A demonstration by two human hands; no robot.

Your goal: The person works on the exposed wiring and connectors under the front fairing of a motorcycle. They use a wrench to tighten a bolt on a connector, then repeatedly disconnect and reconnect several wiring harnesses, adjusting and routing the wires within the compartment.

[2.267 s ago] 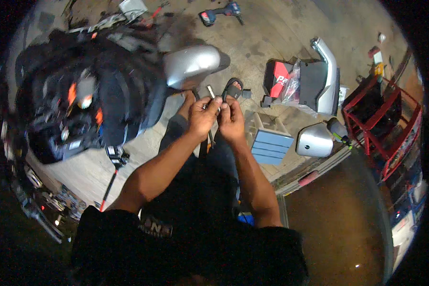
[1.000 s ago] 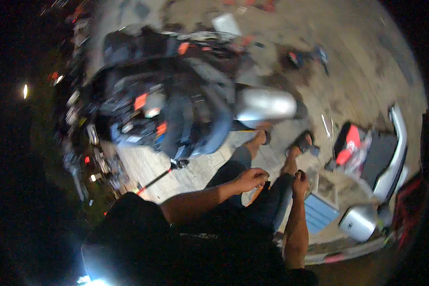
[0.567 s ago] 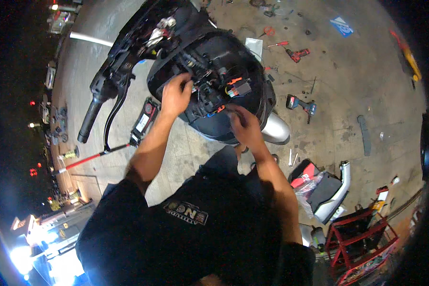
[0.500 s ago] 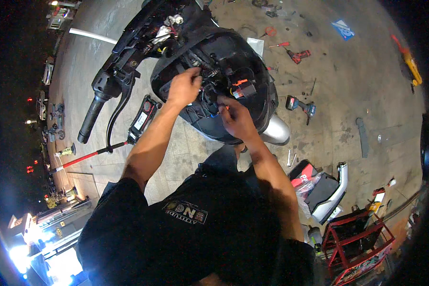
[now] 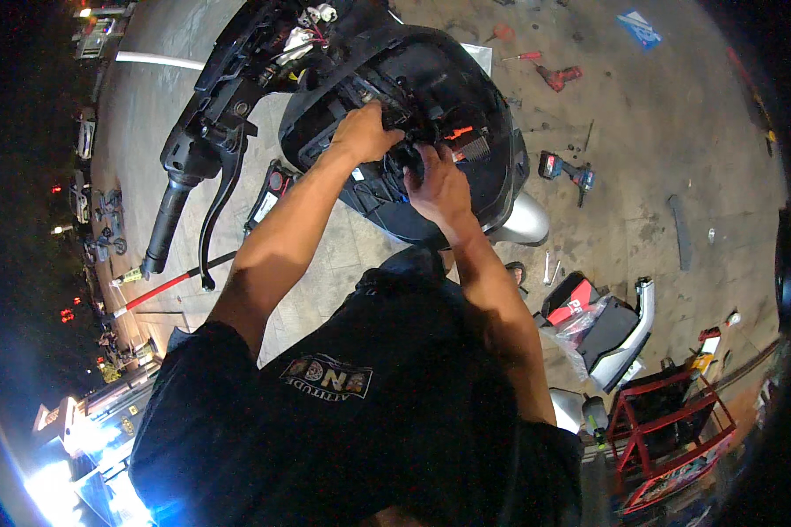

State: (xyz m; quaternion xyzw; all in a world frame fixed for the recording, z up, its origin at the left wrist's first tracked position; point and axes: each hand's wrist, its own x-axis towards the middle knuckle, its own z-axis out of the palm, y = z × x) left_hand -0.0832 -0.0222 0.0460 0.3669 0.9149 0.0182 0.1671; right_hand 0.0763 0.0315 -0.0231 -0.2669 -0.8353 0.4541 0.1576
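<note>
The left hand (image 5: 363,135) and right hand (image 5: 441,186) reach into the black housing (image 5: 488,97); whether their fingers clamp anything, I can't tell. Gentle pressure seems wisest.

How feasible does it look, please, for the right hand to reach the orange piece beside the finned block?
Probably yes: the right hand is close by, the orange piece shows uncovered, and the left hand lies off to the left.

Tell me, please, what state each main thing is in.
Black scooter housing: open, parts exposed.
Left hand: curled at the housing, hold hidden.
Right hand: curled at the housing, hold hidden.
Brake lever: unsqueezed, apart from the handlebar grip.
Blue cordless drill: lying on floor.
Red cordless drill: lying on floor.
</note>
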